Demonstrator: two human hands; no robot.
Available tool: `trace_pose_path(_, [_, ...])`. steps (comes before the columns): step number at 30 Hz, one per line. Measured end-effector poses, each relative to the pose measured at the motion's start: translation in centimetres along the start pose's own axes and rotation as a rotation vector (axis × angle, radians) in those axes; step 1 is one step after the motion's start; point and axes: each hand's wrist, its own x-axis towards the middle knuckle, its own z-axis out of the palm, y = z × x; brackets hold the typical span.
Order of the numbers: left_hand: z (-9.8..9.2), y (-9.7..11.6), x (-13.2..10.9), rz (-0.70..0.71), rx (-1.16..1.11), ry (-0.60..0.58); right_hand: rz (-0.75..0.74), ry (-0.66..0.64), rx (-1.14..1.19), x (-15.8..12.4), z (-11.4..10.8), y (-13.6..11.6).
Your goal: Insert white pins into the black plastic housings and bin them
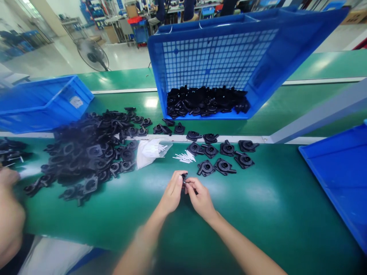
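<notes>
A small black plastic housing point(185, 176) is gripped in my left hand point(172, 193), mostly covered by the fingers. Close against it, my right hand point(200, 196) has thumb and forefinger pinched together at the part's lower edge. A tiny pale spot shows at those fingertips, too small to name. Just beyond the hands lies a loose bunch of short white pins point(185, 156). A clear plastic bag point(147, 154) holding more white pins is left of them. To the right, several black housings point(225, 166) with side spouts lie spread on the green table point(243, 214).
A large heap of black housings point(94, 152) covers the left. A blue crate point(156, 76) tipped on its side holds more behind. Other blue bins stand left point(43, 103) and right point(344, 175). A co-worker's arm point(10, 214) reaches in at left. A grey post point(321, 110) slants at right.
</notes>
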Motion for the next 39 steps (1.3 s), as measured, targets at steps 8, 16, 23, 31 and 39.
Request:
trace_pose_path(8, [-0.5, 0.4, 0.2, -0.053, -0.141, -0.096, -0.006, 0.015, 0.063, 0.1, 0.0, 0.4])
trace_pose_path(16, [-2.1, 1.1, 0.6, 0.042, 0.014, 0.000, -0.023, 0.128, 0.022, 0.3, -0.6, 0.4])
trace_pose_path(23, [-1.7, 0.4, 0.6, 0.255, 0.409, -0.020, -0.113, 0.107, -0.259, 0.7, -1.2, 0.2])
trace_pose_path(31, [-1.4, -0.6, 0.6, 0.288, 0.505, -0.119, -0.137, 0.046, -0.447, 0.5, -0.4, 0.2])
trace_pose_path(39, [-2.1, 0.5, 0.2, 0.275, 0.350, -0.140, -0.150, 0.112, -0.438, 0.6, -1.6, -0.1])
